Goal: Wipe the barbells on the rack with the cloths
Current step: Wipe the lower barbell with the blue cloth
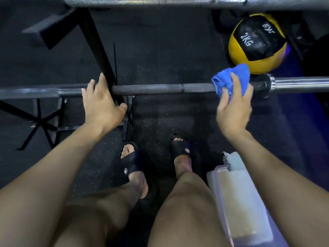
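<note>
A dark barbell (160,89) runs left to right across the middle of the view, its chrome sleeve (300,83) at the right. My right hand (233,111) grips a crumpled blue cloth (231,79) against the bar just left of the sleeve collar. My left hand (101,102) lies over the bar with straight fingers, thumb spread, beside the black rack upright (96,45). A second knurled barbell (160,0) crosses the top edge of the view.
A yellow and black 2 kg medicine ball (256,43) sits on the floor behind the cloth. A clear plastic box (238,196) with folded cloths is beside my right leg. Black rack feet (42,122) spread at left. My sandalled feet stand on dark rubber flooring (178,50).
</note>
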